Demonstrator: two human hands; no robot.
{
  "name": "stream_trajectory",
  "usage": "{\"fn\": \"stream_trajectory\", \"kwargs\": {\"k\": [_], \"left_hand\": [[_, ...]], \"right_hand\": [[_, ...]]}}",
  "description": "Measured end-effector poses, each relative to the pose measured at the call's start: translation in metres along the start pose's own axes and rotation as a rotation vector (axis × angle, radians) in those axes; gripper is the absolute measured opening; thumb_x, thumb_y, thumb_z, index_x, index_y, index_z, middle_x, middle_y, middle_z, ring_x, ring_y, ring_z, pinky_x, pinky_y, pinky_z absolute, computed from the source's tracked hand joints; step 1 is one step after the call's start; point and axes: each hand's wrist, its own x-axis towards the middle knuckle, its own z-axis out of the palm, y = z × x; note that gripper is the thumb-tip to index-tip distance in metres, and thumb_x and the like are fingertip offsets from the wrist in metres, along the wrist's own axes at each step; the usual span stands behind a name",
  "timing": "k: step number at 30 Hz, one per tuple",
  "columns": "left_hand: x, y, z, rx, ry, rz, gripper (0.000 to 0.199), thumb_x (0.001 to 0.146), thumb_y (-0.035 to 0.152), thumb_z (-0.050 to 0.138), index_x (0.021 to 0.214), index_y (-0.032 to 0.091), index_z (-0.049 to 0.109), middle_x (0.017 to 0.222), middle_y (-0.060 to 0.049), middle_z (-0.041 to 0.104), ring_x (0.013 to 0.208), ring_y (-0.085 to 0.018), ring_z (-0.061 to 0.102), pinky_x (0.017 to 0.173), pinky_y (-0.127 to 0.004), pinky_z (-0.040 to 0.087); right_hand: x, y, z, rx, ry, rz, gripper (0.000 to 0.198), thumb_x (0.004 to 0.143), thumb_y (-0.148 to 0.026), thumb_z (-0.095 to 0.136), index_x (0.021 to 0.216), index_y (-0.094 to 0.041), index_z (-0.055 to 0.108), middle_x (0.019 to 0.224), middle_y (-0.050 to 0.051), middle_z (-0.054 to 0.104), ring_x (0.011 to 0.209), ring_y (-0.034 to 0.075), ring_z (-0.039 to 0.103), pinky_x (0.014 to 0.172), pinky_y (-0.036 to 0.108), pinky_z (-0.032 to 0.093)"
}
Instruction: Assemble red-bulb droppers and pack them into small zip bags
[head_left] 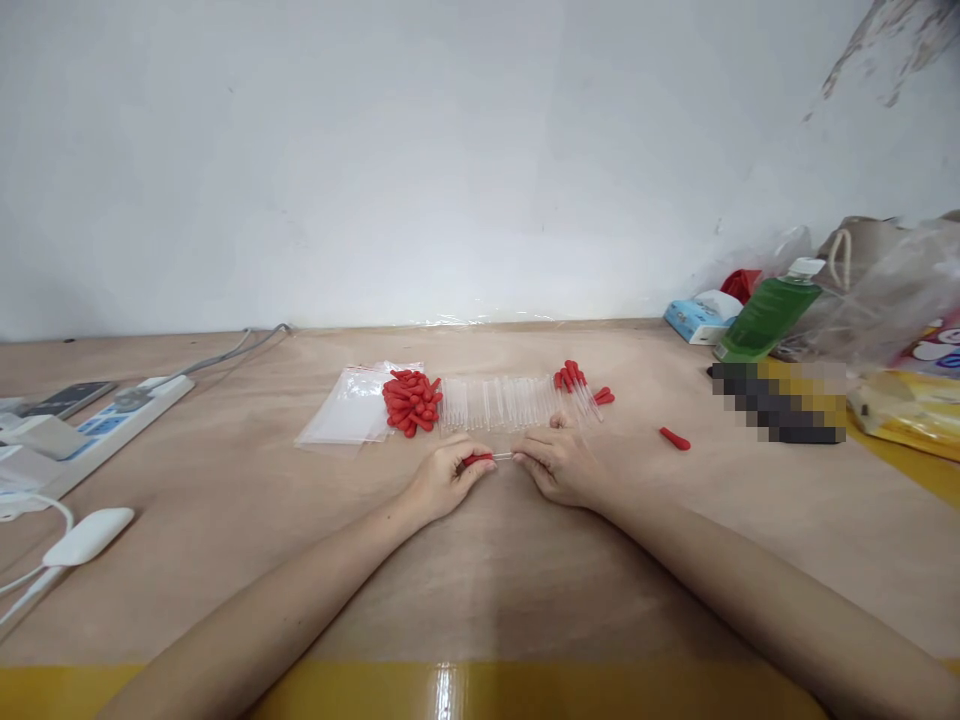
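Observation:
My left hand (448, 478) is closed around a red rubber bulb (478, 460), pinched between thumb and fingers. From the bulb a thin clear dropper tube (502, 456) runs right to my right hand (559, 466), whose fingertips pinch its other end. Just beyond my hands lies a row of clear dropper tubes (495, 402), side by side. A heap of red rubber bulbs (411, 402) sits at the row's left end. At its right end several droppers (581, 385) have red bulbs on them.
Clear plastic bags (343, 408) lie left of the heap. One loose red bulb (675, 438) rests to the right. A power strip (112, 430) and white cable adapter (88, 536) are at left; a green bottle (771, 312), tissue pack (699, 318) and plastic bags stand at right.

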Motion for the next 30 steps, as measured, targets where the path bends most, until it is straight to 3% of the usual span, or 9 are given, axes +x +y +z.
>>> {"fn": "stream_trajectory", "kwargs": {"k": [6,10,14,17,20,22,24,30], "left_hand": [[-0.001,-0.002,0.001,0.03,-0.037,0.089,0.015,0.085,0.024,0.049,0.086,0.016,0.062,0.077,-0.004,0.06,0.069,-0.013,0.054,0.064,-0.024,0.043],[0.002,-0.002,-0.003,0.034,0.039,0.041,0.014,0.084,0.026,0.051,0.087,0.017,0.061,0.078,-0.003,0.061,0.07,-0.013,0.054,0.063,-0.024,0.043],[0.003,-0.005,-0.004,0.062,0.127,-0.085,0.034,0.08,0.028,0.057,0.112,0.019,0.051,0.095,-0.005,0.058,0.07,-0.012,0.053,0.061,-0.024,0.045],[0.002,-0.009,-0.002,0.041,0.092,-0.151,0.042,0.078,0.027,0.058,0.117,0.018,0.046,0.093,-0.005,0.057,0.068,-0.012,0.052,0.058,-0.023,0.045],[0.003,-0.009,-0.002,0.062,-0.028,-0.119,0.021,0.079,0.024,0.055,0.098,0.017,0.058,0.078,-0.002,0.057,0.068,-0.013,0.052,0.06,-0.024,0.044],[0.005,-0.007,-0.002,0.082,-0.075,-0.083,0.013,0.08,0.023,0.053,0.088,0.016,0.062,0.074,-0.002,0.057,0.068,-0.013,0.053,0.062,-0.024,0.043],[0.006,-0.005,-0.002,0.087,-0.089,-0.067,0.013,0.08,0.022,0.052,0.084,0.016,0.063,0.074,-0.002,0.057,0.068,-0.013,0.053,0.062,-0.024,0.042],[0.005,-0.005,-0.002,0.078,-0.09,-0.058,0.013,0.08,0.021,0.052,0.086,0.016,0.063,0.075,-0.003,0.058,0.068,-0.013,0.053,0.063,-0.024,0.042]], "right_hand": [[0.0,-0.005,0.005,0.025,-0.11,0.057,0.028,0.087,-0.022,0.034,0.068,-0.015,0.053,0.062,0.001,0.056,0.055,0.01,0.044,0.065,0.028,0.024],[0.011,-0.015,-0.006,0.031,-0.177,0.114,0.027,0.088,-0.022,0.034,0.074,-0.015,0.056,0.068,0.004,0.06,0.062,0.012,0.05,0.069,0.029,0.026],[0.018,-0.006,-0.025,0.122,-0.299,0.201,0.024,0.083,-0.02,0.04,0.072,-0.017,0.06,0.073,0.004,0.064,0.067,0.014,0.054,0.066,0.027,0.031],[0.018,0.022,-0.036,0.217,-0.276,0.498,0.025,0.08,-0.026,0.043,0.063,-0.017,0.059,0.062,0.002,0.062,0.056,0.013,0.052,0.054,0.024,0.033],[0.018,0.053,-0.041,0.207,-0.119,0.916,0.031,0.077,-0.04,0.045,0.061,-0.017,0.059,0.059,0.002,0.061,0.054,0.013,0.053,0.05,0.023,0.034],[0.019,0.066,-0.04,0.084,-0.056,1.083,0.034,0.074,-0.047,0.046,0.058,-0.019,0.057,0.058,0.002,0.06,0.055,0.015,0.053,0.049,0.024,0.033],[0.02,0.071,-0.033,-0.029,-0.059,1.114,0.034,0.073,-0.048,0.046,0.056,-0.02,0.056,0.06,0.002,0.06,0.058,0.016,0.054,0.049,0.025,0.032],[0.018,0.067,-0.009,-0.213,-0.214,1.038,0.033,0.076,-0.042,0.041,0.055,-0.02,0.055,0.068,0.005,0.062,0.066,0.021,0.057,0.054,0.028,0.035]]}}
